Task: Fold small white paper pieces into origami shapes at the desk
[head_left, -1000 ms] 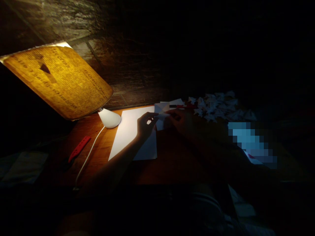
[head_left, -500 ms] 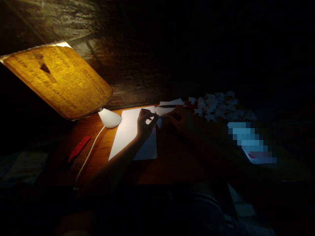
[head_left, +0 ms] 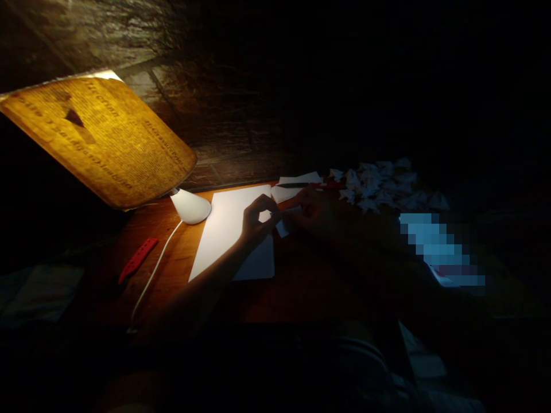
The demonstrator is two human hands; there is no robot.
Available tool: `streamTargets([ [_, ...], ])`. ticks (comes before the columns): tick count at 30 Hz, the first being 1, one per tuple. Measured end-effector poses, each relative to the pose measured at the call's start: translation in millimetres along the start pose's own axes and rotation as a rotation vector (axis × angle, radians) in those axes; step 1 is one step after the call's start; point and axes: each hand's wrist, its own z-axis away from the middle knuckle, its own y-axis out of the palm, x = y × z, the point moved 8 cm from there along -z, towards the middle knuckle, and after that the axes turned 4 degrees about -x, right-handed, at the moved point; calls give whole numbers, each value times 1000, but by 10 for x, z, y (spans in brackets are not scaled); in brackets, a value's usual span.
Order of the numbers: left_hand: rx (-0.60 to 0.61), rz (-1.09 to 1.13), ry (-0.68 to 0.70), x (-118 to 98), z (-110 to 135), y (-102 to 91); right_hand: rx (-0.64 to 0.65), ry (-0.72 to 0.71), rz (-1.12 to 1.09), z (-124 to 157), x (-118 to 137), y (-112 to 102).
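My left hand (head_left: 258,218) curves its thumb and fingers together at the edge of a small piece of folded paper (head_left: 284,225). From the other side my right hand (head_left: 313,210), in dim light, pinches the same paper. The fingers hide much of its shape. Under my left hand and forearm lies a stack of white paper sheets (head_left: 224,229). Just beyond the hands are smaller paper pieces (head_left: 297,182) with a dark, pen-like object (head_left: 295,185) across them. Several folded white paper shapes (head_left: 379,186) are heaped to the right.
On the left a lamp with a printed, glowing shade (head_left: 107,143) stands on a white base (head_left: 190,206), its cord (head_left: 155,272) running toward the front edge. A red-handled cutter or knife (head_left: 140,258) lies beside the cord. A phone-like device (head_left: 443,252), its screen blurred, glows at right.
Both hands have lowered slightly toward me, and the folded paper between them has turned, showing more of its white face below the fingers.
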Motion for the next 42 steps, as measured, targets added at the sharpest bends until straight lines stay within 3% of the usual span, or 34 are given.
streamTargets([
  [22, -90, 336, -355, 358, 41, -6, -51, 224, -251, -13, -206, 8],
  [27, -84, 275, -310, 299, 34, -8, -39, 226, -228, -18, -199, -1],
  [34, 61, 172, -197, 119, 35, 93, 17, 164, -139, -16, -106, 25],
  [42, 43, 263, -300, 332, 37, 73, 39, 226, -176, -55, -164, -5],
])
